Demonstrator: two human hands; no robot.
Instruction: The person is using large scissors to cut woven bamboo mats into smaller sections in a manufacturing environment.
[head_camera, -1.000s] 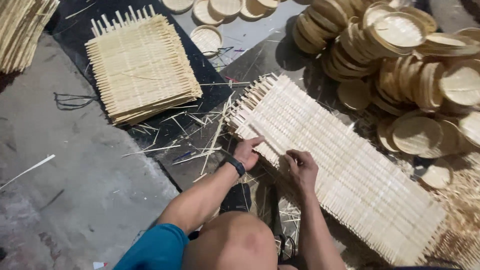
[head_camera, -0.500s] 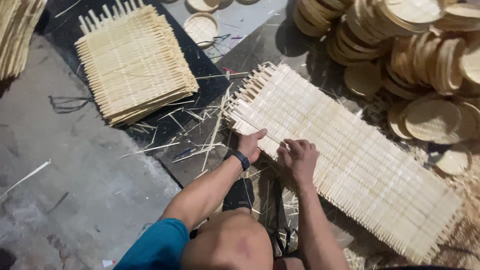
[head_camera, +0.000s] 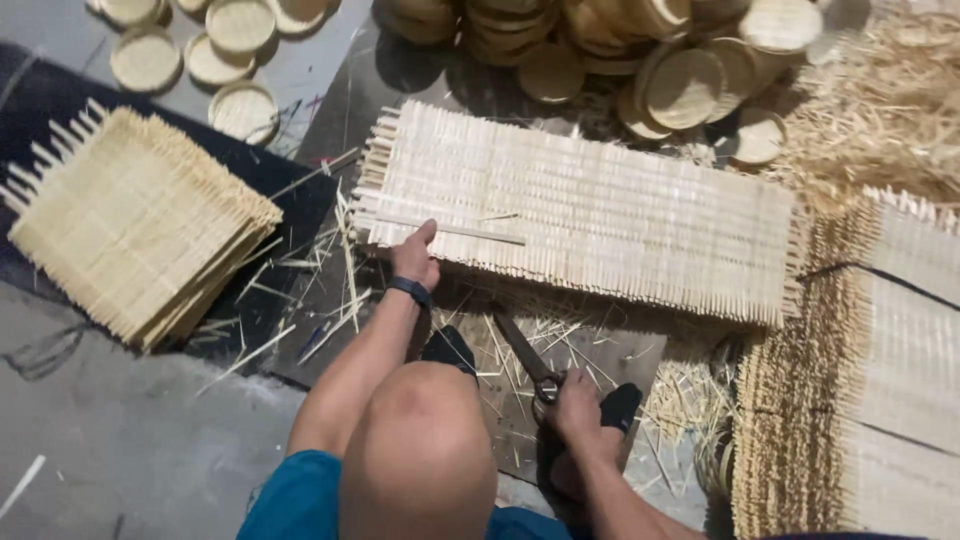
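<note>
Pressing down on the near left corner of a long woven bamboo mat (head_camera: 600, 215), the left hand (head_camera: 415, 258) lies with its fingers together and the thumb stretched forward along a loose bamboo strip (head_camera: 450, 230) that rests across the weave. A dark band circles the left wrist (head_camera: 410, 291). The mat stretches from the left hand far to the right, its slat ends sticking out like a comb along both long edges and at the left end.

The right hand (head_camera: 575, 405) sits low, close to the person's body, curled around the handles of a pair of scissors (head_camera: 527, 358) — the blades point up and to the left toward the mat, lying over a dark board (head_camera: 620, 350) littered with bamboo slivers. Whether the blades are open or closed cannot be told.

A bare knee (head_camera: 420, 440) fills the bottom centre, with dark footwear showing on either side of it. To the left, a stack of square woven mats (head_camera: 130, 230) lies on a dark sheet, well apart from the hands. Round woven discs (head_camera: 690, 70) are heaped beyond the long mat, with a few more at the upper left. At the right edge stands a pile of more long mats (head_camera: 880, 380) — above it, a tangle of loose bamboo shavings (head_camera: 890, 100).
</note>
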